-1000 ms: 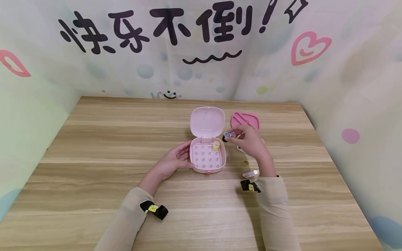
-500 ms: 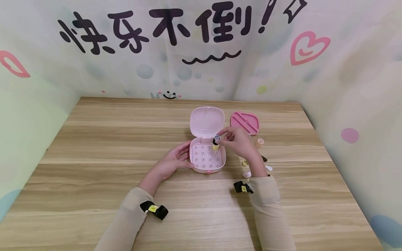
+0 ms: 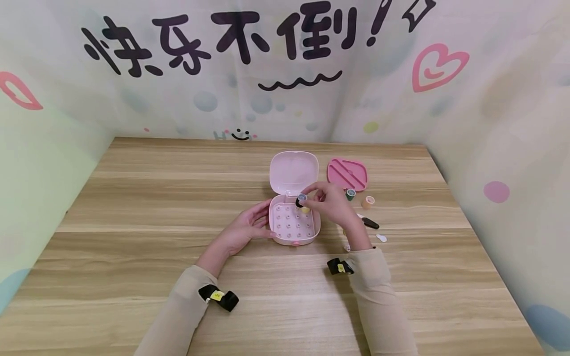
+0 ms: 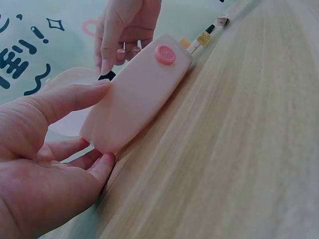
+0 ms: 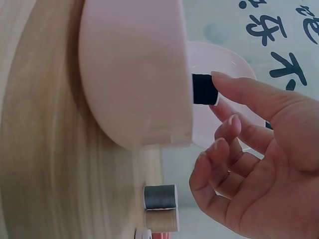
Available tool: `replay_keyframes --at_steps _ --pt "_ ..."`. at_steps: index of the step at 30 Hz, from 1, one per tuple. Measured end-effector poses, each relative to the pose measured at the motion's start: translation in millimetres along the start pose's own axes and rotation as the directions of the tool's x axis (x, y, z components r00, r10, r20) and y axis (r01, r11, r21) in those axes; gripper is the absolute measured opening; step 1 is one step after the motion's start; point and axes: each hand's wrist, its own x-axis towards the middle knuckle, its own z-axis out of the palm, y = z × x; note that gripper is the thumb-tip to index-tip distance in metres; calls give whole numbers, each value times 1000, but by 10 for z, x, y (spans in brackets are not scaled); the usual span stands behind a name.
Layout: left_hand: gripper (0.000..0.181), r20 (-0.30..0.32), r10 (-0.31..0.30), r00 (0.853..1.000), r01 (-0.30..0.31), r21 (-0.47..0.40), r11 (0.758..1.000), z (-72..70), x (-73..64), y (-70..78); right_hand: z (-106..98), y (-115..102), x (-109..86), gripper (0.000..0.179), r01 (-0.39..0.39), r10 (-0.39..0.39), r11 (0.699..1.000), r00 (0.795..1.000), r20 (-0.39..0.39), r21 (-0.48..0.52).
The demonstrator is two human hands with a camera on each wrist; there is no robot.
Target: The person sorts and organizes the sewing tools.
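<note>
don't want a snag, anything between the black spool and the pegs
Nothing visible blocks the black spool from the free pegs of the pink box: its lid stands open. The yellow spool sits nearby, at back right.

Head view: my right hand partly covers the pale yellow cylindrical spool; my wrist hides most of a small gold-coloured piece. Right-wrist view: top edge crops the pale pink plastic box, whose wall conceals its interior.
</note>
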Motion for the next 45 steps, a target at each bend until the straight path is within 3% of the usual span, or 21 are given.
replay_keyframes --at_steps 17,45 --pt "93 9 3 1000 -3 2 1000 -7 11 -16 100 10 31 24 -14 14 1000 1000 -8 -11" --pt "93 26 20 999 -20 -15 1000 -4 22 -26 148 82 65 24 -58 61 990 998 18 -126"
